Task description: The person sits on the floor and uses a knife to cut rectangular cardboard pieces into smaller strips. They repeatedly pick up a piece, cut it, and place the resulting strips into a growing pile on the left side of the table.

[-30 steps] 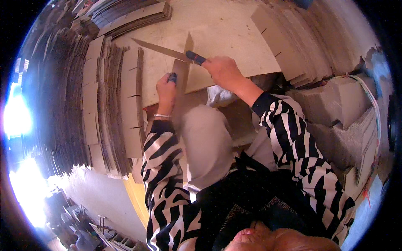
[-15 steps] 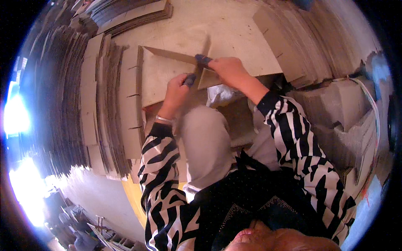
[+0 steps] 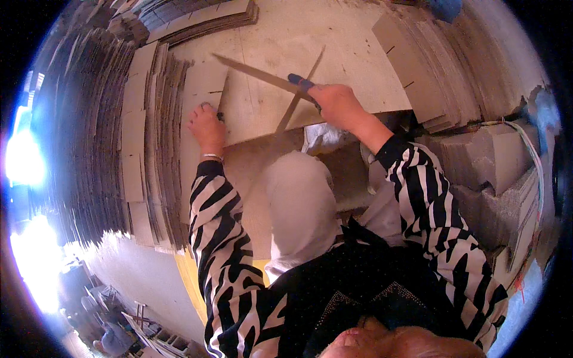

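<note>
My right hand point(image 3: 339, 106) is closed on two crossed cardboard strips point(image 3: 256, 73), seen edge-on above the pale board point(image 3: 262, 119). They form an X; one arm points to the far left, another to the far right. Dark coverings show on some of its fingertips. To the left, my left hand point(image 3: 206, 126) has its fingers curled over a slotted cardboard strip point(image 3: 202, 83) at the inner side of the upright rows. That strip leans a little over the board's left edge.
Rows of upright cardboard strips point(image 3: 134, 125) fill the left side. More slotted strips point(image 3: 418, 71) stand at the right, and a stack point(image 3: 209, 21) lies at the back left. Beside my right arm are larger cardboard pieces point(image 3: 477, 149). Whitish plastic point(image 3: 322, 136) shows under the board.
My left hand has left the crossed strips and moved left onto the slotted strip by the rows. My right hand has shifted slightly right, still holding the crossed strips.
</note>
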Available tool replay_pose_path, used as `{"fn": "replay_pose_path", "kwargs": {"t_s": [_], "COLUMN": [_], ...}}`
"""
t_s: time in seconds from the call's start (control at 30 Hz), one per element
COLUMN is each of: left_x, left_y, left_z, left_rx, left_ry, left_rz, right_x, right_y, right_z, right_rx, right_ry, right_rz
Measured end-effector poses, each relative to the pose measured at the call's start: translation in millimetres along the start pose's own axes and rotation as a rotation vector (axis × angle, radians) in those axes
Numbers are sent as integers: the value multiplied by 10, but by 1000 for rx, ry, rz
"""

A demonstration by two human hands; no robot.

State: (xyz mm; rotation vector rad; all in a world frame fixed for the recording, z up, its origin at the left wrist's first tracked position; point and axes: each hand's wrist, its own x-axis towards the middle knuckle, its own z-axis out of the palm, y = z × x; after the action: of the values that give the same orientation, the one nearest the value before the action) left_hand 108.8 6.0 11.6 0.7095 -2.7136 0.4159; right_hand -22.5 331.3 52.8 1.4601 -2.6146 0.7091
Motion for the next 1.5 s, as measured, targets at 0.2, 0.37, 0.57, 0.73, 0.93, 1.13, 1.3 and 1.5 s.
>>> {"fn": "replay_pose_path", "kwargs": {"t_s": [0.2, 0.37, 0.57, 0.73, 0.93, 1.13, 1.3, 1.5], "left_x": [140, -4, 158, 309, 2, 381, 374, 391], "left_y": [59, 70, 266, 186, -246, 93, 255, 579], "left_z": [-208, 116, 238, 625, 600, 89, -342, -959], "left_rx": [-424, -443, -1123, -1655, -1367, -1408, -1614, -1342], "left_ry": [76, 20, -52, -291, -287, -335, -269, -471], "left_rz": [41, -59, -590, -767, -484, -555, -578, -302], "right_x": [-2, 16, -9, -28, 35, 13, 43, 21], "right_y": [-108, -182, -95, -24, -234, -77, -56, 354], "right_z": [3, 103, 100, 92, 328, 101, 163, -48], "right_rx": [20, 16, -8, 9, 74, -13, -8, -73], "right_ry": [154, 170, 144, 121, 52, 17, 16, 71], "right_rz": [-174, -231, -185, -131, -158, -98, -54, 119]}}
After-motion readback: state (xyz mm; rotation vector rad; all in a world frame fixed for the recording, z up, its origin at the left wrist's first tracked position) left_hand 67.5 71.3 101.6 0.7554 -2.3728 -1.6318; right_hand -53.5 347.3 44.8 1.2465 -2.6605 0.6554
